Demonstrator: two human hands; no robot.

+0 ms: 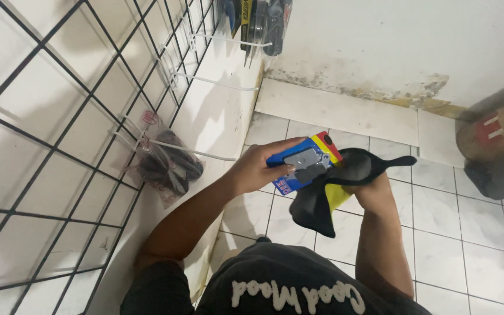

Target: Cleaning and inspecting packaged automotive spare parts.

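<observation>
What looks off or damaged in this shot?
The wall base above the skirting tiles is stained and flaking, with paint peeling along the joint. Otherwise nothing is spilled. The left hand holds a blue carded package, which the right hand meets with a black cloth. A clear bag hangs normally on the grid rack.

To the left a black wire grid (59, 146) covers the wall, its white hooks (217, 81) jutting out; a clear bag of dark parts (167, 163) hangs on one, near the left hand (258, 169); packaged goods (261, 23) crowd the top hooks; to the right the tiled floor (438, 245) lies open up to a brown box (497, 146) by the wall
</observation>
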